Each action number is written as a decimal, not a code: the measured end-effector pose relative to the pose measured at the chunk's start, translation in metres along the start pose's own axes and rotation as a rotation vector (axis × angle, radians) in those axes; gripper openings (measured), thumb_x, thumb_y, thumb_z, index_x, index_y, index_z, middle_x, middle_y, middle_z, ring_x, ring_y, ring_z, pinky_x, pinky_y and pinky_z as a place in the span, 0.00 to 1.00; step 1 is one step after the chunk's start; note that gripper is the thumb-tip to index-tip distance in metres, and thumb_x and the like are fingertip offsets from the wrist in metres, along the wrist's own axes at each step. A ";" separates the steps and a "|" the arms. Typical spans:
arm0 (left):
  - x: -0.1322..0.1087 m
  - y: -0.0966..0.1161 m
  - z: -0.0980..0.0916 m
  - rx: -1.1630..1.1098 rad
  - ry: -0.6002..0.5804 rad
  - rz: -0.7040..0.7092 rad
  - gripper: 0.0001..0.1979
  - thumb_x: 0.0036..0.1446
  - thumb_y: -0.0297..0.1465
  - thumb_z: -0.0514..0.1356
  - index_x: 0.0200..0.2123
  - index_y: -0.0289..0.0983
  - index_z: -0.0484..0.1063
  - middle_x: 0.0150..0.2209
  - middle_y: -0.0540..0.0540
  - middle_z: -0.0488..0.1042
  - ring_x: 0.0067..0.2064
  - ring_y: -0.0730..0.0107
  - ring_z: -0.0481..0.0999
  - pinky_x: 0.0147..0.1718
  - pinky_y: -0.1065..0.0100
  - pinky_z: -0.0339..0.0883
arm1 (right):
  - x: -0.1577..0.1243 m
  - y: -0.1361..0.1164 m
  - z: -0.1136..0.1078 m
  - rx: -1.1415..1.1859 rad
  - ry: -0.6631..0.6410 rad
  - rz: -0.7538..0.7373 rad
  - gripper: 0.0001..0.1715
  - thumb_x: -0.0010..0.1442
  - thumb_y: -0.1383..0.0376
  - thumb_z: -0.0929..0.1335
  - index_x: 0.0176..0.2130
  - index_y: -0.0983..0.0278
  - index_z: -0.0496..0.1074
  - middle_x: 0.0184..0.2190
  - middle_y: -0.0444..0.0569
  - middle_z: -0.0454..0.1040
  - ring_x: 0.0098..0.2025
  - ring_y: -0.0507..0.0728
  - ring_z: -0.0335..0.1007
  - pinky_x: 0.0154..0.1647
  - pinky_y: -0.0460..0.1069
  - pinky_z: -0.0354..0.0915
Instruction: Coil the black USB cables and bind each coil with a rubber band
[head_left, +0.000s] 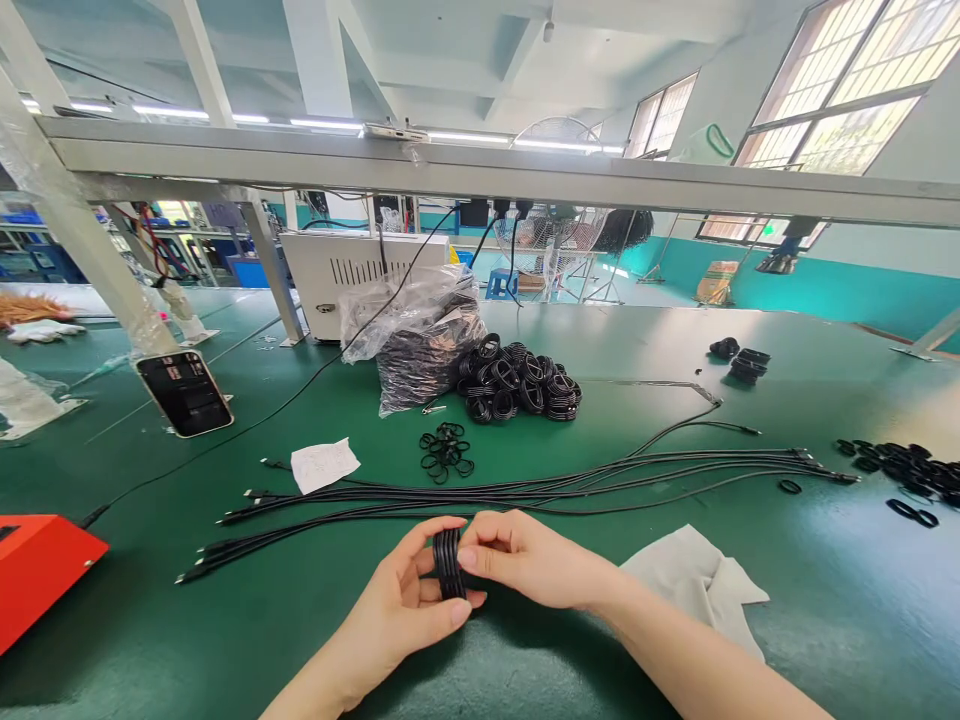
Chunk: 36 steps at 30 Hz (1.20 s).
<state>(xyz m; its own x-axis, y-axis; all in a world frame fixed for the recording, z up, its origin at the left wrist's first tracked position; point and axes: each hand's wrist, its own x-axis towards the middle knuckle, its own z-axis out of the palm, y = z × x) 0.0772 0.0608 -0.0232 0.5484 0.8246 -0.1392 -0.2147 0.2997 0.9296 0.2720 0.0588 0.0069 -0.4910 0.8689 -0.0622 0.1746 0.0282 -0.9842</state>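
Observation:
A small coil of black cable (448, 565) is held upright above the green table, near its front edge. My left hand (412, 590) wraps its fingers and thumb round the coil from the left and below. From the right, my right hand (517, 555) pinches the coil's right side between thumb and forefinger. Just beyond my hands, several long black cables (525, 492) lie across the table. Farther back are a small heap of black rings (447, 452) and a pile of coiled black cables (521, 380).
A plastic bag (427, 350) stands beside the coil pile. White paper (325, 465), a phone (185, 393) and a red device (45, 575) are left. A pale cloth (694, 585) lies right, with more black rings (911, 470) beyond. A metal beam (480, 170) crosses above.

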 end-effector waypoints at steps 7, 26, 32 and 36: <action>-0.001 0.002 -0.006 -0.079 -0.078 -0.005 0.28 0.46 0.28 0.71 0.50 0.48 0.70 0.45 0.46 0.78 0.42 0.56 0.81 0.46 0.56 0.72 | -0.007 -0.018 -0.014 -0.416 0.028 -0.107 0.13 0.66 0.61 0.63 0.31 0.63 0.69 0.31 0.43 0.62 0.33 0.52 0.60 0.38 0.48 0.59; -0.004 0.013 -0.003 -0.140 -0.007 0.020 0.34 0.45 0.32 0.71 0.56 0.48 0.66 0.60 0.38 0.68 0.44 0.51 0.81 0.42 0.57 0.73 | -0.008 -0.018 -0.010 -0.119 0.149 -0.049 0.33 0.48 0.48 0.75 0.48 0.60 0.67 0.42 0.48 0.68 0.40 0.55 0.64 0.38 0.49 0.61; -0.003 0.012 -0.001 -0.057 -0.011 -0.029 0.34 0.44 0.31 0.72 0.56 0.41 0.67 0.49 0.36 0.77 0.41 0.49 0.81 0.44 0.52 0.72 | -0.007 -0.007 0.014 -0.580 0.113 -0.311 0.67 0.38 0.49 0.79 0.67 0.57 0.46 0.66 0.60 0.50 0.67 0.68 0.44 0.63 0.63 0.44; -0.001 0.008 -0.002 0.020 -0.054 -0.049 0.22 0.42 0.31 0.73 0.43 0.35 0.76 0.45 0.36 0.79 0.43 0.47 0.81 0.47 0.52 0.70 | 0.002 0.007 0.015 -0.642 0.095 -0.414 0.49 0.45 0.51 0.76 0.60 0.57 0.59 0.57 0.53 0.68 0.65 0.64 0.53 0.64 0.61 0.37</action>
<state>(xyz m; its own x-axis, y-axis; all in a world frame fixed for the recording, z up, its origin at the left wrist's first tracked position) 0.0732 0.0637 -0.0163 0.6005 0.7819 -0.1671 -0.1704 0.3294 0.9287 0.2596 0.0537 -0.0023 -0.5542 0.7627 0.3334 0.4677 0.6166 -0.6333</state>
